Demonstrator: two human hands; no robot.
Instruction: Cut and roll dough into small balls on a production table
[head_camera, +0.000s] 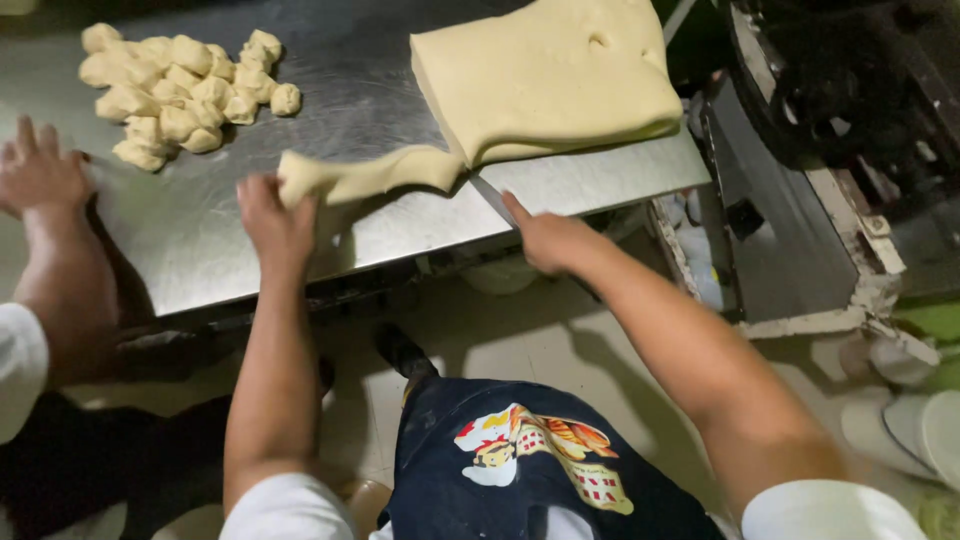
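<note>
A thick slab of pale yellow dough (545, 75) lies on a steel table (400, 210). A long strip of dough (370, 175) stretches from the slab's near corner toward the left. My left hand (275, 220) grips the free end of that strip. My right hand (545, 240) holds a knife (490, 198); its blade points at the spot where strip and slab meet. A heap of small cut dough pieces (180, 95) sits at the table's far left.
Another person's hand (40, 170) rests on the table's left edge, forearm running down the left side. A dark metal machine (800, 200) stands to the right of the table. Pale floor tiles (520, 340) show below the table edge.
</note>
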